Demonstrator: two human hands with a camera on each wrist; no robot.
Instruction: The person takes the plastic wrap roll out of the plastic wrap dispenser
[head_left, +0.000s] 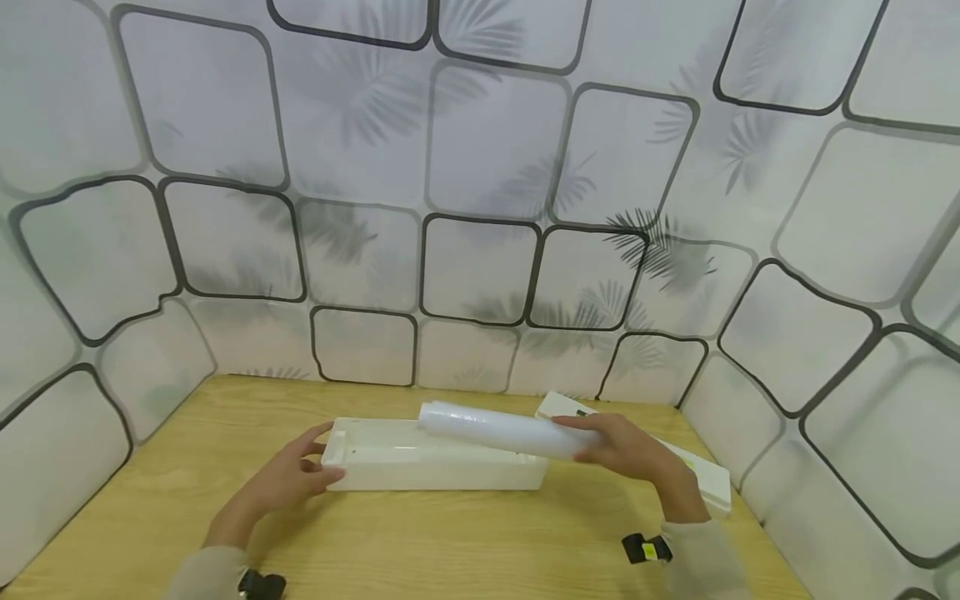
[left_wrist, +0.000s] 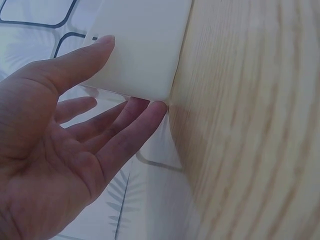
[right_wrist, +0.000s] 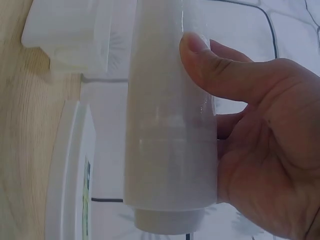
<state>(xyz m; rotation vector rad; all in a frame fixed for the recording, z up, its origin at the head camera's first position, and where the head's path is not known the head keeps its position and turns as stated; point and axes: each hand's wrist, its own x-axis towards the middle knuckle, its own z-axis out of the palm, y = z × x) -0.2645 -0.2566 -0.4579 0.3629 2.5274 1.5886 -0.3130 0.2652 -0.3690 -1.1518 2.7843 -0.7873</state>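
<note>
A roll of cling film point(head_left: 495, 428) is gripped near its right end by my right hand point(head_left: 626, 448). It slants over an open white plastic box point(head_left: 435, 475), its left end above the box's middle. In the right wrist view the thumb lies along the side of the film roll point(right_wrist: 170, 130), and a narrower core end shows at the bottom. My left hand point(head_left: 288, 475) holds the box's left end. In the left wrist view the thumb touches one face of the box point(left_wrist: 145, 50) while fingertips meet its end, low by the table.
Behind my right hand, a long white lid point(head_left: 708, 479) with a green label lies slantwise on the wooden table point(head_left: 450, 542). A patterned cloth wall point(head_left: 480, 267) encloses the back and both sides. Each wrist carries a black strap.
</note>
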